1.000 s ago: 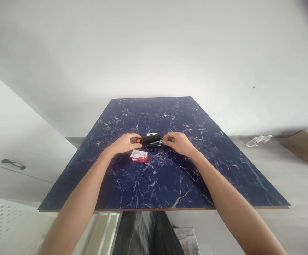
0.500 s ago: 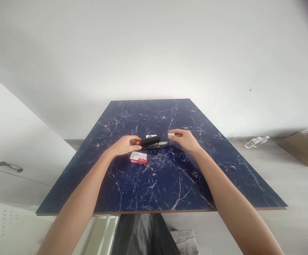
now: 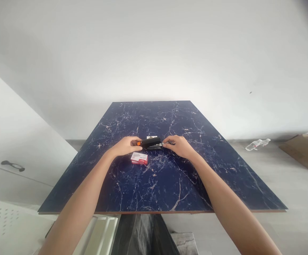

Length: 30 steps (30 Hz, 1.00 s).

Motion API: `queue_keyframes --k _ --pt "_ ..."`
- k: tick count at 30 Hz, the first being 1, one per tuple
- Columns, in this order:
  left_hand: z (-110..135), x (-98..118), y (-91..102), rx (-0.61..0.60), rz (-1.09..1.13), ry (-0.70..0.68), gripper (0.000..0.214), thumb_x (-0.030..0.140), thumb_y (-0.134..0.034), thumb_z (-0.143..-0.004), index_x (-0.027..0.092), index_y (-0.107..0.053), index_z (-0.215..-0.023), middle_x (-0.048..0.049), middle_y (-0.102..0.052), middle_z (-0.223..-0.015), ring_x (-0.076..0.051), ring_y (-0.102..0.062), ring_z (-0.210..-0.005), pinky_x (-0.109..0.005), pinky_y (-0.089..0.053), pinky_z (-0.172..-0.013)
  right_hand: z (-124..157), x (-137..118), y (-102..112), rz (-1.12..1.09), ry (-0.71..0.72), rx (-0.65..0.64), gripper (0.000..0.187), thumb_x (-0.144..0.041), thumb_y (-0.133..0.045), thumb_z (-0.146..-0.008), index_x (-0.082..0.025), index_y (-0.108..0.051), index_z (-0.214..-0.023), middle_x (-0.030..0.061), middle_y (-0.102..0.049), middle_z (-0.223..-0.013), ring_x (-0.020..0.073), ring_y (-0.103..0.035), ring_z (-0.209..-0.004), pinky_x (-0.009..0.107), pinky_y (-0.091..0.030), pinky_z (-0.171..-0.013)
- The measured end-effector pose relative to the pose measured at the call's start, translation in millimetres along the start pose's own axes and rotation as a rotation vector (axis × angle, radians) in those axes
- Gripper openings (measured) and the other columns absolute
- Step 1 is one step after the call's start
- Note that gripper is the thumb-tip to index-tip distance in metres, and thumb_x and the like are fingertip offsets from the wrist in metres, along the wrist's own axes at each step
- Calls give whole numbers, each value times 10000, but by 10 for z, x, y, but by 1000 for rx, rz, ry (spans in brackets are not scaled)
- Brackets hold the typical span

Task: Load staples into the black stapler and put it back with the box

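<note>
A black stapler (image 3: 150,142) with an orange part at its left end lies on the blue marbled table. My left hand (image 3: 127,146) is closed around that end, thumb in front and fingers behind. My right hand (image 3: 179,145) pinches at the pulled-out metal tray (image 3: 160,144) on the stapler's right side. A strip of staples is in its fingertips, mostly hidden by them. In front of the stapler sits a red and white staple box (image 3: 139,158). Part of a small white item (image 3: 151,137) shows behind the stapler.
The blue marbled table (image 3: 154,187) stands against a white wall. On the floor to the right are clear plastic bottles (image 3: 257,144) and an open cardboard box (image 3: 301,150). A white cabinet with a dark handle (image 3: 12,165) is at the left.
My right hand has moved left and slightly down, bringing the strip of staples to the stapler's tray. My left hand has kept its hold on the stapler. The view has shifted slightly.
</note>
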<state>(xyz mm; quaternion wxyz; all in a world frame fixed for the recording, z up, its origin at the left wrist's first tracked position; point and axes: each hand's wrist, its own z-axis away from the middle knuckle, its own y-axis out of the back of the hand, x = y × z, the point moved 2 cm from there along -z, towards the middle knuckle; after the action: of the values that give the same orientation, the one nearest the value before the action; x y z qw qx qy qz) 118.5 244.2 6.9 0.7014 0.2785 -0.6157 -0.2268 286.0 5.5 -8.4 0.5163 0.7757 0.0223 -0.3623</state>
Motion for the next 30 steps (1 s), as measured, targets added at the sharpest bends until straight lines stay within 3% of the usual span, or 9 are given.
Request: queue_keyframes --k 7,15,19,21,25,27,30 --pt "-6 -16 0 4 3 -4 445 513 -684 -814 223 -676 -1151 -66 -724 -1057 -237 -684 -883 -307 -504 -738 1 19 -9 -114 -21 -45 205 -408 -636 -894 -275 -747 -1005 2 -741 -1066 200 -680 -931 308 -514 -819" --pt "0 -2 0 7 19 10 469 528 -692 -795 224 -682 -1152 -73 -725 -1054 -245 -687 -874 -310 -511 -721 -6 18 -44 -49 8 -62 187 -388 -630 -902 -281 -750 -998 -6 -752 -1030 196 -680 -882 309 -508 -804" --pt "-1 -24 11 -15 40 13 493 505 -720 -774 226 -677 -1179 -85 -725 -1090 -259 -693 -916 -326 -523 -752 6 -3 9 -3 57 -63 172 -351 -627 -900 -283 -747 -1002 -4 -737 -1107 195 -683 -932 310 -507 -842" --pt "-3 -42 21 -24 40 12 504 484 -741 -758 233 -675 -1190 -84 -723 -1116 -263 -693 -948 -334 -527 -780 21 0 78 40 24 -47 185 -365 -633 -891 -271 -732 -1015 20 -736 -1101 211 -684 -931 315 -510 -803" --pt "-4 -68 35 -15 30 17 492 479 -755 -741 227 -694 -1158 -87 -734 -1078 -262 -696 -926 -335 -529 -770 76 -17 186 82 -177 -77 180 -369 -629 -878 -234 -664 -992 71 -752 -1003 244 -694 -851 315 -487 -674" --pt "-6 -74 33 -6 36 23 499 481 -761 -732 217 -697 -1152 -93 -735 -1067 -263 -696 -911 -334 -530 -754 111 -92 158 71 -207 -114 139 -303 -615 -865 -234 -605 -985 66 -754 -992 246 -695 -839 310 -476 -674" --pt "-14 -74 18 25 20 29 503 465 -775 -720 214 -701 -1149 -91 -735 -1065 -261 -696 -898 -331 -526 -738 159 -271 22 107 -188 -64 263 -187 -561 -828 -218 -508 -1084 91 -743 -1000 272 -693 -878 313 -454 -696"
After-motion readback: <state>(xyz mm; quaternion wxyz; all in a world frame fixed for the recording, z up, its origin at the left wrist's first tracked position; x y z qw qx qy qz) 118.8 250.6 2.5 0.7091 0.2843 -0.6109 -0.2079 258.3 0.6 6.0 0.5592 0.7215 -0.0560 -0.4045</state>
